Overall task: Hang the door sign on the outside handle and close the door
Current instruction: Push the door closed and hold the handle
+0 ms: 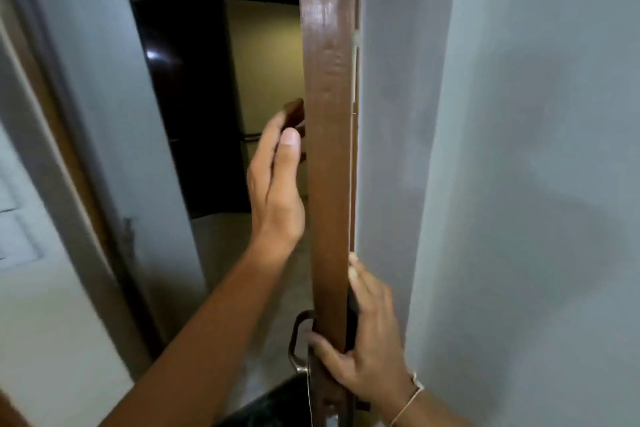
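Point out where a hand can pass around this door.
Free: the opening between the door edge and the left door frame, where the left hand reaches. Crowded: low down, the right hand grips the edge beside the metal handle.

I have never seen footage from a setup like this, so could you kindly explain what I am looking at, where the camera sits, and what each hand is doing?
There is no machine here: a person wears one wide-angle camera on the head, looking forward and down, so you see their own two bare arms. The tall brown strip in the middle is the edge of an open door, seen almost end-on. The right hand wraps around that edge low down, just above the metal handle on the door's far side. The left hand reaches past the edge higher up, its fingers at a small brown object that is mostly hidden; it may be the door sign, but I cannot tell. Beyond the opening lies a dim corridor. A grey wall fills the right side.
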